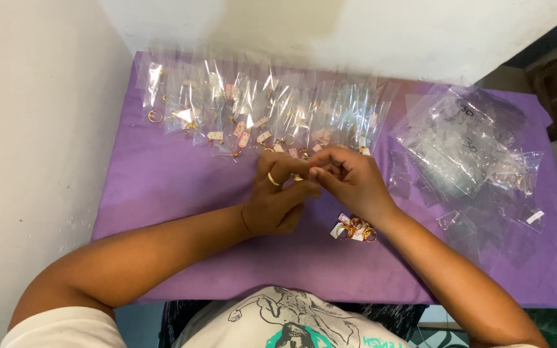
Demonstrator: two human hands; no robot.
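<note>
Right, I'm looking down at both hands meeting mid-cloth. Left hand (277,196), w/ a gold band on one finger, is curling its fingers in and pinching a small gold ring (297,177) at the fingertips. Right hand (351,180) is coming in from the other side, its fingertips pressing against that same ring, so both are gripping it together; it's too small and blurred to tell more about it. The ring is sitting between the two hands, raised just above the purple fabric cloth (175,193) covering the table.

Just below the right wrist I'm seeing a little heap of loose gold rings with white paper tags (354,229), lying on the cloth, apart from the fingers. Beyond the hands a row of small clear plastic bags holding tagged gold rings (253,116) is stretching across the far edge. Off to the right, a loose pile of empty clear plastic bags (465,148) is spreading out, well apart from both hands. White wall (33,129) is running along the left side.
</note>
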